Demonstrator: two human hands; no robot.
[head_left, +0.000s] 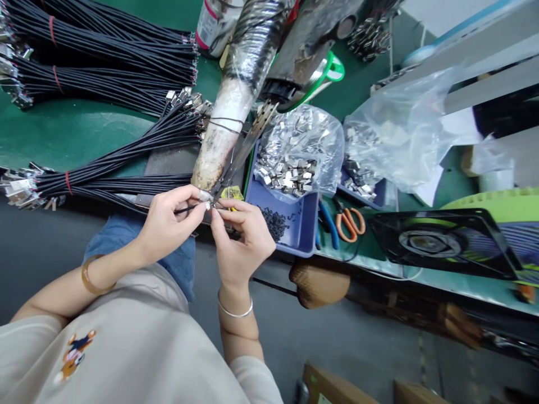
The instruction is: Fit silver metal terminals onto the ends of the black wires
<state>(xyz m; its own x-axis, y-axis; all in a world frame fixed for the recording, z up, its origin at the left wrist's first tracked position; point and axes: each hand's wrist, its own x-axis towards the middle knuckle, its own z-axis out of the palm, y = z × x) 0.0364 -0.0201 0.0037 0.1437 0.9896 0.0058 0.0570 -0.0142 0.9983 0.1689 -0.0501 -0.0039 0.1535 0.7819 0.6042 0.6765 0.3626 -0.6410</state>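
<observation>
Both hands meet at the front edge of the green counter point(84, 129), just below a pale column wrapped in plastic film point(223, 129). The left hand point(168, 221), with an amber bangle on its wrist, is curled closed, its thumb and forefinger pinching a thin black cable point(189, 209) close to its end. The right hand point(242, 235), with a silver bracelet on its wrist, has its thumb and forefinger pressed together on a small metal shell point(209, 205) at the tip of that cable, so the fingertips of the two hands almost touch. Whether the shell is fully seated on the cable is too small to tell. To the left of the hands, a tied bundle of black cables point(118, 163) with metal ends lies across the counter. To the right stands a blue tray point(298, 224) that holds a clear bag of metal shells point(303, 146) and a small heap of tiny black parts point(273, 221). Beyond the tray lie blue-handled pliers point(329, 224) and orange-handled scissors point(349, 220), with a black fan point(442, 242) lying flat further right
</observation>
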